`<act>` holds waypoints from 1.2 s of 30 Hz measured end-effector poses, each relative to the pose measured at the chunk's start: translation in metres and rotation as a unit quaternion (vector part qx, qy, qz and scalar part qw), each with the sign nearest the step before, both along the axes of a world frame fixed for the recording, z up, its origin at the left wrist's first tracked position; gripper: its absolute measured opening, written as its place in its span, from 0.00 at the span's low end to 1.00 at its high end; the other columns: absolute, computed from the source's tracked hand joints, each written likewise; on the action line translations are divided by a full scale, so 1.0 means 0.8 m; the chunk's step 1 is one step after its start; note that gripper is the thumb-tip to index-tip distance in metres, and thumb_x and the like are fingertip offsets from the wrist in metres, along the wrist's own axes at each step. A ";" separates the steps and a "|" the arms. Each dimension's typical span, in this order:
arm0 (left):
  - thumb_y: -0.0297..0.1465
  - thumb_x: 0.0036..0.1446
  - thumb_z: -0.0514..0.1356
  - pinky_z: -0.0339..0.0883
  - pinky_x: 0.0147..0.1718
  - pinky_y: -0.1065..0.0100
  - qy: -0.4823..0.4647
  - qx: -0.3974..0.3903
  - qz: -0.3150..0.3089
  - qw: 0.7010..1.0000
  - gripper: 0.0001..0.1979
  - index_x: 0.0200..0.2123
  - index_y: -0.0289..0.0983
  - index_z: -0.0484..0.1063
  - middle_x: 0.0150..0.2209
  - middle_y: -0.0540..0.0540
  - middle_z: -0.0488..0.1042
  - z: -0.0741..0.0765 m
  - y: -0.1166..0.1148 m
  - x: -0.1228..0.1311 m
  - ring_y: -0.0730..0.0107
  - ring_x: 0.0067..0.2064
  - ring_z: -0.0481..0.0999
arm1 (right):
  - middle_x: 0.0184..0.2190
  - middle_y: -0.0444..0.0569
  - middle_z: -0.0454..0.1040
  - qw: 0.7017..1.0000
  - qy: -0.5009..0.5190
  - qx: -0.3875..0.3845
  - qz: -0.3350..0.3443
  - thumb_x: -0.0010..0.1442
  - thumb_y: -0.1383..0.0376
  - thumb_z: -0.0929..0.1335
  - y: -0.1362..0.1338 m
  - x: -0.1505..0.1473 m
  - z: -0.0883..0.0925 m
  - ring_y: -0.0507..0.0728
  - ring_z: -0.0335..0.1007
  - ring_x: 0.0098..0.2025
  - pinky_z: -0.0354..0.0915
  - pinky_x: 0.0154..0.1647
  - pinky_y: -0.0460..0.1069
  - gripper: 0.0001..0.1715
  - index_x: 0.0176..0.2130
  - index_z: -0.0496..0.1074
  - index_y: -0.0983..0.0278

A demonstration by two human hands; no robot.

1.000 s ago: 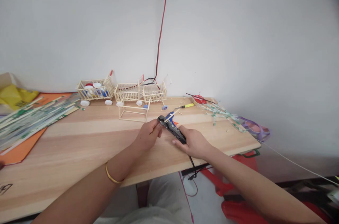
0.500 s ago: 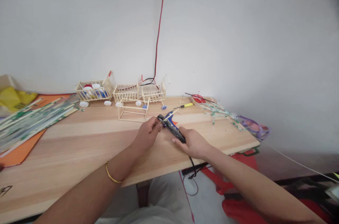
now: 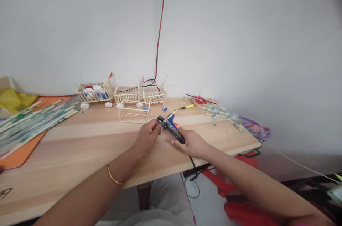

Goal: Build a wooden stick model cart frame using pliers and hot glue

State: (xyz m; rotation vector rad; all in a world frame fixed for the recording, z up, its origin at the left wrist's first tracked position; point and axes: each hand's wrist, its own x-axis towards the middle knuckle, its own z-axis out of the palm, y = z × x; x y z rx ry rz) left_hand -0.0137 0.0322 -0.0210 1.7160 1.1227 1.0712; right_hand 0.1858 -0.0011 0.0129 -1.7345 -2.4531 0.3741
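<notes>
My right hand is wrapped around the handles of black pliers, whose head points up and left. Close to that head, the fingers of my left hand are pinched together on the lower end of a thin wooden stick. The stick slants up to the right across the pliers' jaws. Just behind the pliers lies a blue glue gun with an orange trigger, partly hidden. A bare stick frame stands on the table beyond my left hand.
Small wooden-stick carts with wheels line the wall. Bundled sticks in green-printed wrap lie on an orange sheet at left. A yellow-handled tool, a red dish and plastic strips sit at back right. A red-black cable hangs down the wall.
Both hands and the pliers have shifted slightly left. My left fingers stay pinched near the pliers' head, and the grip of my right hand looks the same.
</notes>
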 end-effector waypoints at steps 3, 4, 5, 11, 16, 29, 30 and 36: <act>0.38 0.58 0.50 0.54 0.24 0.72 -0.022 -0.007 -0.018 1.000 0.13 0.25 0.37 0.62 0.18 0.54 0.60 -0.001 0.000 -0.001 0.74 0.22 0.60 | 0.29 0.51 0.74 1.000 -0.016 0.009 -0.006 0.59 0.49 0.60 -0.002 -0.001 0.002 0.57 0.70 0.30 0.55 0.28 0.46 0.22 0.39 0.65 0.65; 0.38 0.59 0.50 0.54 0.24 0.72 -0.027 -0.006 -0.023 0.999 0.14 0.25 0.37 0.62 0.18 0.54 0.60 -0.001 0.000 -0.001 0.74 0.22 0.60 | 0.29 0.52 0.74 1.000 -0.020 0.009 -0.006 0.59 0.48 0.60 -0.002 -0.001 0.002 0.57 0.70 0.31 0.55 0.28 0.46 0.23 0.40 0.65 0.65; 0.38 0.59 0.50 0.54 0.24 0.72 -0.031 -0.005 -0.027 0.999 0.14 0.25 0.37 0.63 0.19 0.54 0.60 -0.002 0.000 -0.001 0.75 0.22 0.60 | 0.29 0.52 0.74 1.000 -0.021 0.009 -0.003 0.59 0.48 0.60 -0.002 0.000 0.002 0.58 0.70 0.31 0.55 0.28 0.46 0.23 0.41 0.65 0.65; 0.40 0.60 0.50 0.53 0.23 0.72 -0.056 -0.027 -0.054 0.997 0.16 0.24 0.36 0.63 0.18 0.54 0.60 0.002 -0.002 -0.001 0.76 0.21 0.59 | 0.30 0.53 0.74 1.000 -0.024 0.006 0.007 0.60 0.48 0.59 -0.002 0.002 0.002 0.58 0.71 0.32 0.55 0.29 0.46 0.25 0.42 0.64 0.66; 0.43 0.58 0.51 0.51 0.20 0.73 -0.131 -0.085 -0.108 0.982 0.17 0.25 0.36 0.62 0.19 0.54 0.62 0.009 -0.003 0.002 0.78 0.19 0.58 | 0.29 0.53 0.74 0.999 -0.028 0.011 0.015 0.60 0.48 0.59 -0.001 0.006 0.000 0.58 0.70 0.32 0.54 0.29 0.46 0.24 0.41 0.63 0.65; 0.42 0.57 0.53 0.51 0.21 0.74 -0.113 -0.087 -0.093 0.985 0.15 0.27 0.36 0.62 0.19 0.56 0.57 -0.007 0.006 0.005 0.79 0.21 0.55 | 0.28 0.46 0.71 0.990 0.111 -0.075 0.031 0.57 0.51 0.64 0.008 0.015 -0.001 0.54 0.66 0.29 0.57 0.29 0.46 0.20 0.40 0.67 0.65; 0.42 0.57 0.54 0.50 0.21 0.74 -0.140 -0.089 -0.099 0.981 0.14 0.28 0.36 0.61 0.19 0.57 0.57 -0.006 0.006 0.005 0.79 0.20 0.54 | 0.30 0.46 0.71 0.987 0.137 -0.073 0.030 0.56 0.52 0.65 0.009 0.015 0.001 0.54 0.65 0.31 0.59 0.31 0.47 0.21 0.41 0.67 0.64; 0.39 0.58 0.52 0.52 0.22 0.74 -0.178 -0.024 -0.024 0.983 0.13 0.29 0.36 0.64 0.19 0.56 0.57 0.007 -0.005 0.006 0.78 0.21 0.56 | 0.36 0.47 0.70 0.956 0.269 -0.117 0.012 0.59 0.50 0.62 -0.003 -0.006 -0.002 0.54 0.65 0.36 0.62 0.37 0.49 0.23 0.45 0.66 0.64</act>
